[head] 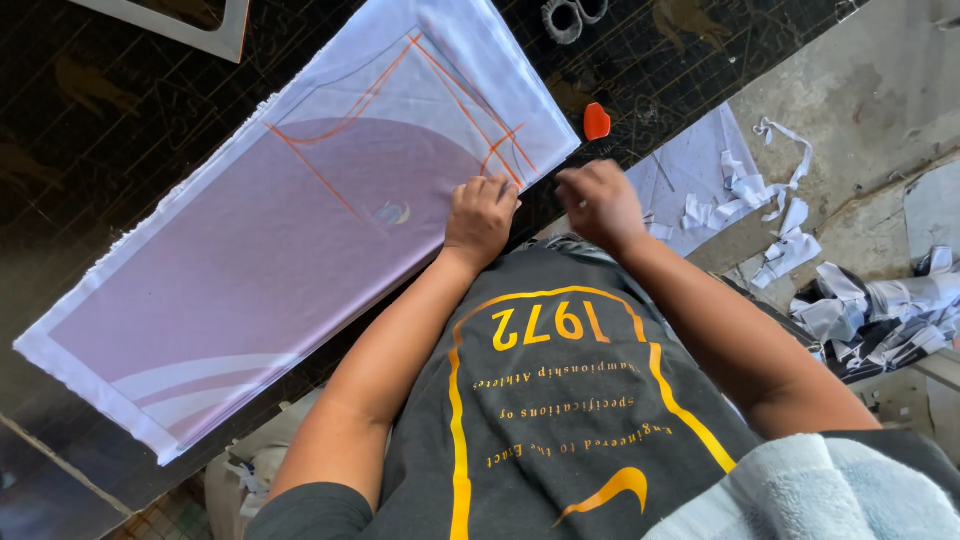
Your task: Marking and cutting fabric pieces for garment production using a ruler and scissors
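Note:
A long piece of white and pale lilac fabric lies diagonally on a black cutting mat, marked with orange chalk lines near its far end. My left hand rests fist-like on the fabric's near edge, fingers curled, pressing it down. My right hand hovers just off the fabric's corner over the mat, fingers curled and blurred; whether it pinches anything is unclear. A small orange piece of chalk lies on the mat just beyond my right hand.
Scissors handles show at the top edge of the mat. A grey ruler or frame corner lies top left. White fabric scraps and more offcuts litter the concrete floor on the right.

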